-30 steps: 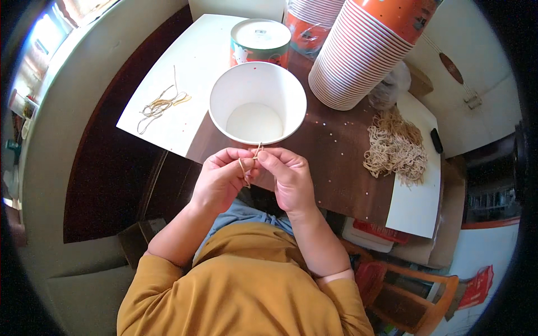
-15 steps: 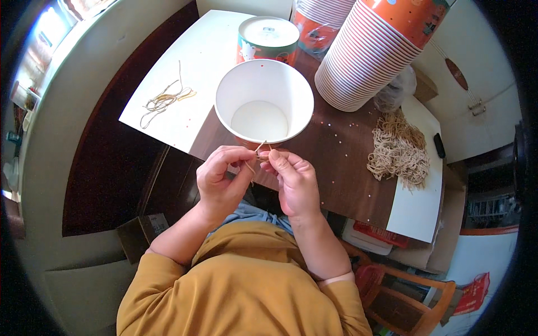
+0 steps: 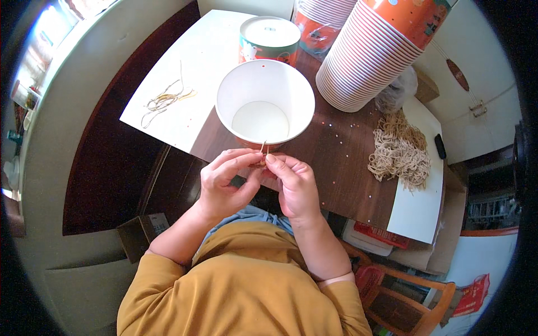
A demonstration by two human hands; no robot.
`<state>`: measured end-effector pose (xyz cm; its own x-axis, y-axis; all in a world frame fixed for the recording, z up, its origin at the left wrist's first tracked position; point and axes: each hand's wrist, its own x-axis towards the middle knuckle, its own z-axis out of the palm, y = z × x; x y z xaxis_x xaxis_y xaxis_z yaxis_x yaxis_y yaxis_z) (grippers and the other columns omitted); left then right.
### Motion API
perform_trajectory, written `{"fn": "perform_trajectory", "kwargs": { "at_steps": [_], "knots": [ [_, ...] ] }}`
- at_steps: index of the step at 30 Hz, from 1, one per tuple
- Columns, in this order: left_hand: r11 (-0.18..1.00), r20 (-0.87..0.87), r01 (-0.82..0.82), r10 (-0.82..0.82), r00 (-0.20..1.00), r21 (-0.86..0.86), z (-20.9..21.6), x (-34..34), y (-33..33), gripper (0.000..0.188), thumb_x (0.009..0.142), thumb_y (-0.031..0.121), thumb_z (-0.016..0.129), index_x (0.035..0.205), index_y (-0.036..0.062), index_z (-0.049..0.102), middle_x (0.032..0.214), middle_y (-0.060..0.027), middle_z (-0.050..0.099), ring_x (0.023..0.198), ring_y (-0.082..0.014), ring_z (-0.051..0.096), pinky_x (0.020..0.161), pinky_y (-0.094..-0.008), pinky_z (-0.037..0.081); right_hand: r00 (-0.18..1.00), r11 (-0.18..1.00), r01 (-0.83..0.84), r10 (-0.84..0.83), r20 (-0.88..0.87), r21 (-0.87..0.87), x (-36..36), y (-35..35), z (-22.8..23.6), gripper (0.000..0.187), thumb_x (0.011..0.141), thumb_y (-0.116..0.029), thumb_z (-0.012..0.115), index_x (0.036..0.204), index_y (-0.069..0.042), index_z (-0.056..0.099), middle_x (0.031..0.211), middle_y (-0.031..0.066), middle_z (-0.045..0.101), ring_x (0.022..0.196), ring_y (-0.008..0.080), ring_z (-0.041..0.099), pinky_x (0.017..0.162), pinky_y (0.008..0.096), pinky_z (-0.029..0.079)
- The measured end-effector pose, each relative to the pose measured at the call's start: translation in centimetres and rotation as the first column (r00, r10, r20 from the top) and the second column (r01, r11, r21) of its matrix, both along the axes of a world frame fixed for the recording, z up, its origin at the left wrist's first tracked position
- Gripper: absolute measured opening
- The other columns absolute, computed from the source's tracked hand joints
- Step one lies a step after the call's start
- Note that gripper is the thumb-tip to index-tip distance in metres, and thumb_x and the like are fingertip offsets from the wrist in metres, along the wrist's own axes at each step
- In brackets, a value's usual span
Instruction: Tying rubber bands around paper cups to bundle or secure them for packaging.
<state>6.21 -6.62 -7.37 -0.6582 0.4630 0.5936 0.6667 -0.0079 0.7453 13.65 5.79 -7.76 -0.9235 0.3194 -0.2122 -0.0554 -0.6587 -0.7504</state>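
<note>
A large paper bucket (image 3: 224, 106), white inside and orange outside, stands open end up before me. At its near rim a thin beige cord (image 3: 263, 146) shows as two short strands. My right hand (image 3: 295, 183) is closed, thumb and forefinger pinching the cord. My left hand (image 3: 224, 178) meets it from the other side, with its curled fingers on the same cord. Fingertips hide most of the cord and where it joins the bucket. A small red dot marks the inside of the far rim.
Behind stands an upturned bucket (image 3: 270, 32); a tall leaning stack of buckets (image 3: 364, 59) rises to the right. A heap of beige cords (image 3: 399, 148) lies at the table's right, beside a black object (image 3: 439, 147). Loose cords (image 3: 163, 101) rest on the white board (image 3: 207, 42).
The left hand has shifted slightly right and its thumb has dropped lower. The strand that hung below the left fingers no longer shows. The right hand has barely moved.
</note>
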Motion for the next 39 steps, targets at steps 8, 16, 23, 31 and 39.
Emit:
{"fn": "perform_trajectory", "kwargs": {
  "at_steps": [8,16,23,31,39],
  "knots": [
    [0.999,-0.130,0.034,-0.036,0.991,-0.021,-0.4,-0.5,-0.3,0.021,0.075,-0.006,0.071,0.095,-0.0008,0.070,0.094,-0.0143,0.069,0.083,-0.0239,0.068,0.072,-0.0304,0.055,0.999,0.999,0.004,-0.003,-0.032,0.049,-0.1,0.6,-0.7,0.015,0.090,-0.016,0.063,0.094,-0.003,0.069,0.086,0.0016,0.068,0.077,0.0065,0.059,0.072,0.0208,0.047],
    [0.997,-0.073,-0.060,0.056,0.996,-0.055,0.2,-0.7,-1.1,0.015,0.077,-0.003,0.072,0.091,0.0011,0.069,0.088,-0.0129,0.070,0.080,-0.0215,0.069,0.070,-0.0287,0.056,0.997,0.997,0.078,-0.078,-0.028,-0.022,-0.8,1.3,-1.2,0.014,0.091,-0.014,0.058,0.093,-0.002,0.066,0.085,0.0046,0.066,0.067,0.0089,0.052,0.065,0.0234,0.044],
    [0.986,0.148,0.014,0.011,0.989,-0.167,1.4,-1.0,-2.1,0.010,0.079,-0.001,0.070,0.088,0.0008,0.069,0.084,-0.0116,0.070,0.073,-0.0174,0.068,0.064,-0.0253,0.053,0.991,0.989,0.106,-0.114,0.070,0.099,-0.7,2.9,-1.2,0.020,0.095,-0.021,0.056,0.095,-0.002,0.062,0.085,0.0067,0.064,0.067,0.0137,0.054,0.063,0.0260,0.044],
    [0.979,0.608,0.201,-0.183,0.773,0.039,1.3,-1.2,-2.2,0.007,0.083,0.002,0.069,0.089,-0.0016,0.070,0.084,-0.0057,0.070,0.074,-0.0092,0.064,0.066,-0.0214,0.052,0.988,0.964,0.134,-0.147,0.041,0.231,-1.0,2.6,-0.6,0.023,0.095,-0.026,0.058,0.093,-0.004,0.063,0.080,0.0013,0.063,0.066,0.0097,0.053,0.063,0.0238,0.044],
    [0.877,0.893,0.430,-0.355,0.275,0.216,1.5,-1.1,-3.9,0.032,0.087,0.004,0.067,0.116,-0.0043,0.057,0.091,-0.0100,0.070,0.080,-0.0107,0.066,0.071,-0.0235,0.054,0.913,-0.214,0.407,0.087,-0.398,0.888,0.8,1.6,1.5,0.039,0.072,-0.010,0.071,0.110,-0.011,0.063,0.112,0.0095,0.057,0.100,0.0283,0.055,0.086,0.0420,0.041]
  ]
}}
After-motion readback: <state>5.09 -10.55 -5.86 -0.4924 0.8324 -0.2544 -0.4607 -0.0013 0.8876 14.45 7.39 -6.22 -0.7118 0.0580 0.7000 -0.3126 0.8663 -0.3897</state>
